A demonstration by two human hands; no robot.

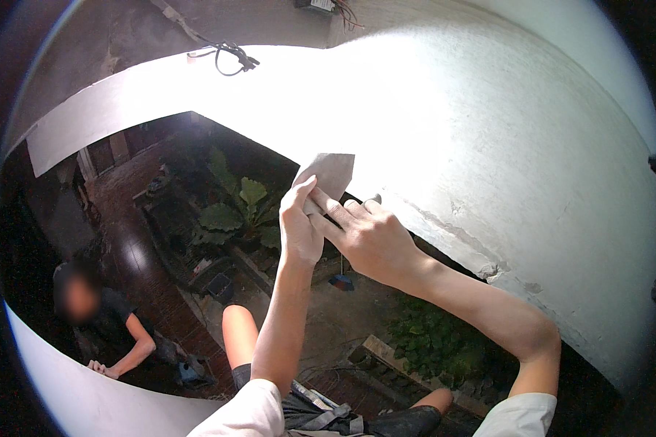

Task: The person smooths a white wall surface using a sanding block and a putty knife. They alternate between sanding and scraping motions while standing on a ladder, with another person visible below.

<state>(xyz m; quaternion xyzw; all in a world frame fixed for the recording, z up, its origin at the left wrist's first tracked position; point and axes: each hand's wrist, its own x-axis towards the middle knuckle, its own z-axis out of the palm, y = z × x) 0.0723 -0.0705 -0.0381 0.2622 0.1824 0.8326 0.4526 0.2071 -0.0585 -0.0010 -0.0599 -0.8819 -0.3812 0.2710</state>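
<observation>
L+R fingers (333, 209) in pinch on grey flat pc (331, 170), by edge of white wall (532, 146), open room below

L hand (299, 231) raised | L forearm (283, 320) approx. vert. | R hand (377, 239) overlapping L | R elbow (541, 339) bent

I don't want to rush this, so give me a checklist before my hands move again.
1. Grey flat piece held: ok, in the left hand.
2. Right hand close by: ok, fingers reach the left hand.
3. White surface sound at its lower edge: not ok, cracks and chipping show.
4. Surface beneath the glare: cannot tell, washed out.
5. Black cable away from hands: ok.
6. Other person apart: ok, lower left.
</observation>
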